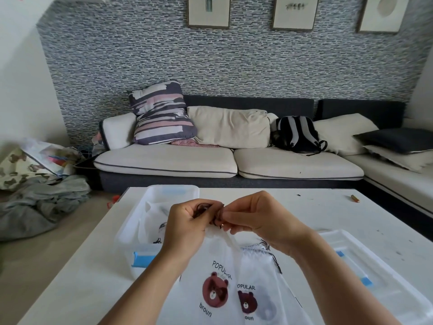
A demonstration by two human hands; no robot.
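Two white drawstring bags printed with a brown bear and the word POPULAR lie on the white table (304, 207): one bag (215, 273) in front, a second bag (257, 277) beside it on the right. My left hand (187, 224) grips a bunch of dark brown drawstring cord (201, 207) above the bags. My right hand (257, 219) pinches the same cord at its other end, fingertips close to the left hand. The bag's gathered neck (230, 240) hangs just below both hands.
A clear plastic box (131, 231) with blue latches holds more white bags, left of my hands. Its lid (375, 273) lies at the right. A small orange object (355, 198) lies far right on the table. Sofa, cushions and a backpack (295, 134) stand behind.
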